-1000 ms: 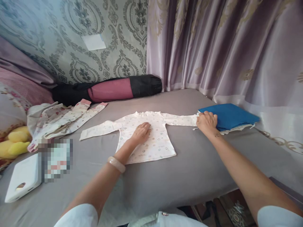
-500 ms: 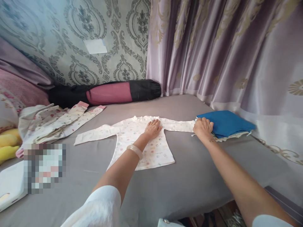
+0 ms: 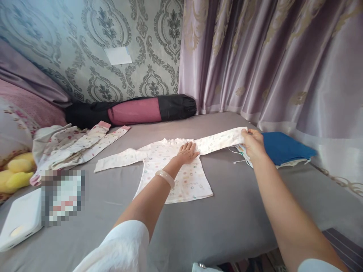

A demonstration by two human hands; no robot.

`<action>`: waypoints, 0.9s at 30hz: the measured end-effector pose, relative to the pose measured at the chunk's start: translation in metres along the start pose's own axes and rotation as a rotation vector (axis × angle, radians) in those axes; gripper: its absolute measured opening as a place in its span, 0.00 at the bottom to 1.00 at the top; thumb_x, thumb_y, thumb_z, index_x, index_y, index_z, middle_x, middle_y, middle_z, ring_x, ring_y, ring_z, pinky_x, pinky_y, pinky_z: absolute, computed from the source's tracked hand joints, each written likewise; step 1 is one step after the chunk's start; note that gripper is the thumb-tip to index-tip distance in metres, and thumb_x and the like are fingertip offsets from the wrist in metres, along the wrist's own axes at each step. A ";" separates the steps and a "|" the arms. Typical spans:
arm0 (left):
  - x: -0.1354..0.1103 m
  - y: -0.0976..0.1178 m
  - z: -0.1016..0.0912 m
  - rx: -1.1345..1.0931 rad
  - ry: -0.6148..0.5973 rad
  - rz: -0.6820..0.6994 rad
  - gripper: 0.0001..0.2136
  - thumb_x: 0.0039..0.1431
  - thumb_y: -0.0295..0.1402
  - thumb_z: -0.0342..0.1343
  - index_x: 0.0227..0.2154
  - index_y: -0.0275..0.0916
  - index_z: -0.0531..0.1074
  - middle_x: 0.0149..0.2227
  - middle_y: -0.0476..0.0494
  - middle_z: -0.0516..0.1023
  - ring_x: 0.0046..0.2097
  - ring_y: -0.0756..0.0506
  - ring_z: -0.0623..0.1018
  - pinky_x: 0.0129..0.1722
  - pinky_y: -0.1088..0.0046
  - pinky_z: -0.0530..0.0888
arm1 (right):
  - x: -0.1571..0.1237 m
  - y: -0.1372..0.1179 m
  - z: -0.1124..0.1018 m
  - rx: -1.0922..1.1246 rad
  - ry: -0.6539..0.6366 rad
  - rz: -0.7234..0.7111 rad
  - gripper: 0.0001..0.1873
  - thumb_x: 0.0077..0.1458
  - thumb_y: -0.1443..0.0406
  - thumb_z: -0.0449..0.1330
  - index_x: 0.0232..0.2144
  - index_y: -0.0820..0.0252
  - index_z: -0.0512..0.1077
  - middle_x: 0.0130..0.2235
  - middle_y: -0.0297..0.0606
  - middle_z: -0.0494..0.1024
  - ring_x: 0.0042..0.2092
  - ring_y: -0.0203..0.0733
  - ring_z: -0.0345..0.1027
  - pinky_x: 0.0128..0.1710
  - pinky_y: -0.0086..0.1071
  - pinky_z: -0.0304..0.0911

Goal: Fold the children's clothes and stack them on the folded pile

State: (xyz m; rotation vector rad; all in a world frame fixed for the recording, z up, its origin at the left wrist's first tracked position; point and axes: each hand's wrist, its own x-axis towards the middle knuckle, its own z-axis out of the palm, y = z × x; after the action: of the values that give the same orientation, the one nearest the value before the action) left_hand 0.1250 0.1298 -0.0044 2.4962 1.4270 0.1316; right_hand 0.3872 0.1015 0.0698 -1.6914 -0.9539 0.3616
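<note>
A small white long-sleeved baby shirt with a coloured print lies spread out flat on the grey bed. My left hand rests open and flat on the shirt near its right shoulder, a pale bangle on the wrist. My right hand is closed on the cuff of the shirt's right sleeve and holds it lifted off the bed, so the sleeve slants upward. The left sleeve lies flat toward the left.
A folded blue cloth sits just right of my right hand. A heap of floral clothes lies at the left, with a yellow plush toy and a white box. A black and pink rolled bag lies along the wall; curtains hang behind.
My right hand has gripped the right sleeve's cuff and lifted it off the bed. My left hand slid from the shirt's chest up toward the right shoulder.
</note>
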 end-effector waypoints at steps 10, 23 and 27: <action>0.011 -0.006 -0.015 0.033 -0.088 -0.006 0.36 0.61 0.58 0.39 0.66 0.42 0.48 0.69 0.33 0.47 0.67 0.28 0.51 0.61 0.47 0.54 | -0.025 -0.064 0.013 0.646 -0.123 0.299 0.06 0.56 0.70 0.59 0.30 0.57 0.65 0.24 0.29 0.74 0.23 0.33 0.68 0.20 0.25 0.66; 0.027 -0.002 -0.050 0.016 -0.163 -0.017 0.42 0.44 0.60 0.58 0.60 0.42 0.60 0.62 0.29 0.57 0.63 0.24 0.57 0.57 0.46 0.59 | -0.055 -0.094 0.052 0.650 -0.271 0.231 0.03 0.54 0.69 0.59 0.31 0.58 0.66 0.24 0.28 0.74 0.25 0.34 0.68 0.24 0.27 0.65; 0.029 -0.002 -0.049 -0.006 -0.157 -0.030 0.42 0.42 0.59 0.59 0.59 0.43 0.61 0.63 0.30 0.57 0.62 0.24 0.57 0.57 0.47 0.59 | -0.055 -0.093 0.060 0.664 -0.302 0.250 0.02 0.55 0.68 0.59 0.31 0.59 0.67 0.24 0.28 0.74 0.24 0.33 0.68 0.22 0.26 0.64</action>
State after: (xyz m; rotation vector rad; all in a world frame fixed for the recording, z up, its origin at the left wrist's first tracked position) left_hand 0.1281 0.1650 0.0410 2.4196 1.3970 -0.0642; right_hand 0.2746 0.1065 0.1215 -1.1535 -0.7188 1.0048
